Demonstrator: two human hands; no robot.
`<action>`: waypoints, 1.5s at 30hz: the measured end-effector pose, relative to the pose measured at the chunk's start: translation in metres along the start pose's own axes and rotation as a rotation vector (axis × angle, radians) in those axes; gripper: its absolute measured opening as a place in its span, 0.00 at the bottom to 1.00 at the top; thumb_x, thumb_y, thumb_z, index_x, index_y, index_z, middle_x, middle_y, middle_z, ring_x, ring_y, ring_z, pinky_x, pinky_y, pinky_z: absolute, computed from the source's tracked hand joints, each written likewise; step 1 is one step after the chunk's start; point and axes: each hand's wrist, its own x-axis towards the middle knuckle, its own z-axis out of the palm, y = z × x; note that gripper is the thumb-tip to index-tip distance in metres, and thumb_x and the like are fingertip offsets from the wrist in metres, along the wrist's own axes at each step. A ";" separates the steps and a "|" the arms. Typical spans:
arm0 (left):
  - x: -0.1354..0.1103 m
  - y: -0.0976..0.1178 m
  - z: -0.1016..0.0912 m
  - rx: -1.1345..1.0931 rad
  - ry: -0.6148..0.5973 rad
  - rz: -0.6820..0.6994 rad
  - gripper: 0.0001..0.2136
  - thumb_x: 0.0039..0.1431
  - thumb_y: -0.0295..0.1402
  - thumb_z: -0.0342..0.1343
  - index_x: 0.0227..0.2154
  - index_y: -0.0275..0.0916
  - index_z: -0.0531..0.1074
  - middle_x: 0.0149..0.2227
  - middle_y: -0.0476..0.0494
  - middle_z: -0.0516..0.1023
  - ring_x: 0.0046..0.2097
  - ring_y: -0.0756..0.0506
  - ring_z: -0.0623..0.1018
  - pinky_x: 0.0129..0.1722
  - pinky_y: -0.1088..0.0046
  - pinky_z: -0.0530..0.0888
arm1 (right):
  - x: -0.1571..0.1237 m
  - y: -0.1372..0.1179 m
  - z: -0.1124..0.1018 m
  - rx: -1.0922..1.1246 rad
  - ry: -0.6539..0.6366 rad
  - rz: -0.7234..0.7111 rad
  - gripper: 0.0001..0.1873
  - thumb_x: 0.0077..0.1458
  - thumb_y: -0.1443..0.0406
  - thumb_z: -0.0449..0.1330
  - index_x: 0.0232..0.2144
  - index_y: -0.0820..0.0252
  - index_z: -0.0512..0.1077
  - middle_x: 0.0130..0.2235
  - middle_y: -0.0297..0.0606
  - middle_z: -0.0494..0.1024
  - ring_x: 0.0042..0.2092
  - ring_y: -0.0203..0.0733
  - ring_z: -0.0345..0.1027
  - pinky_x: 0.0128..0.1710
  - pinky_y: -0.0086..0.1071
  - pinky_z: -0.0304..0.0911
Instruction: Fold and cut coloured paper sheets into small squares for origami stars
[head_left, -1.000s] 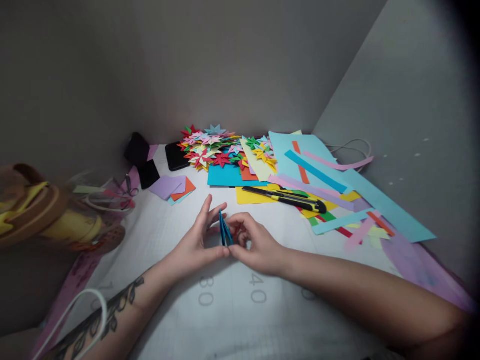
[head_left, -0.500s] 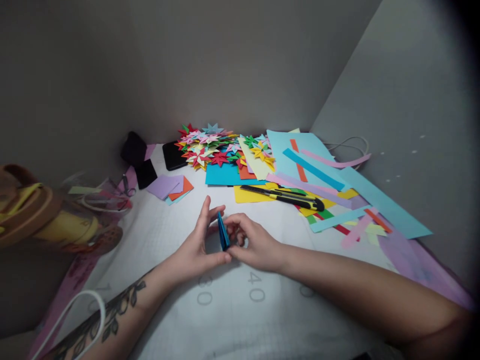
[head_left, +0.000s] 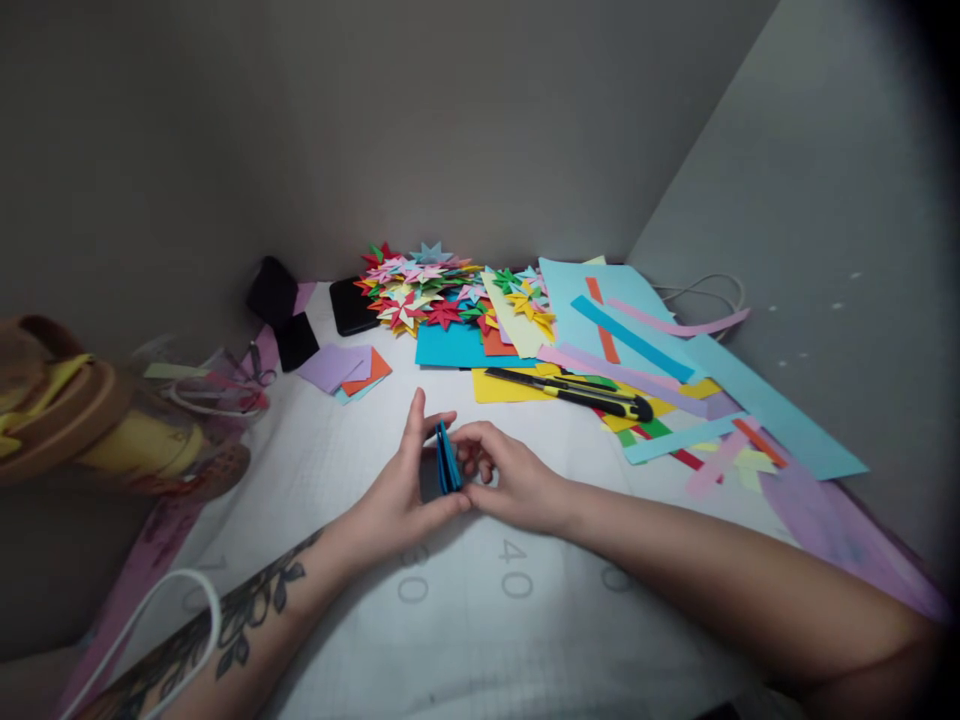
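A small folded piece of blue paper [head_left: 448, 462] stands on edge between my two hands, its layers slightly parted. My left hand [head_left: 405, 478] holds its left and near side, with the thumb stretched along the bottom and the index finger pointing up. From the right, my right hand [head_left: 514, 480] pinches the same paper, its fingers curled and partly hidden. Beyond the hands lie small purple paper squares [head_left: 334, 367] with orange and light blue ones under them. A yellow and black utility knife [head_left: 592, 394] rests on yellow paper to the right.
Folded paper stars [head_left: 412, 290] are heaped at the back near a black phone [head_left: 352, 306]. Light blue sheets [head_left: 574, 290] and coloured strips [head_left: 634, 338] spread at right. A cup with a brown lid [head_left: 82, 420] and a white cable [head_left: 214, 610] are at left.
The view has shifted slightly. Both hands keep the blue paper in nearly the same pose, and its layers look a little more parted.
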 end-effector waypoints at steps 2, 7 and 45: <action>0.000 -0.001 0.000 0.030 0.007 0.010 0.51 0.57 0.32 0.60 0.65 0.51 0.20 0.65 0.32 0.51 0.63 0.36 0.62 0.59 0.52 0.61 | 0.000 0.001 0.000 -0.007 -0.002 -0.014 0.29 0.44 0.75 0.59 0.48 0.54 0.59 0.38 0.33 0.68 0.36 0.36 0.64 0.33 0.31 0.62; -0.001 -0.003 0.001 0.028 0.028 0.012 0.50 0.57 0.30 0.59 0.65 0.50 0.21 0.65 0.32 0.52 0.63 0.36 0.61 0.59 0.50 0.60 | 0.001 0.001 -0.001 -0.025 -0.003 -0.054 0.27 0.47 0.73 0.61 0.49 0.54 0.58 0.38 0.34 0.68 0.36 0.37 0.64 0.34 0.32 0.63; 0.013 0.008 -0.001 -0.329 0.362 -0.215 0.49 0.52 0.35 0.65 0.67 0.47 0.33 0.58 0.34 0.65 0.56 0.38 0.71 0.53 0.57 0.70 | 0.004 0.000 -0.002 0.020 0.051 -0.037 0.23 0.49 0.67 0.62 0.47 0.54 0.58 0.38 0.33 0.67 0.33 0.35 0.63 0.31 0.30 0.61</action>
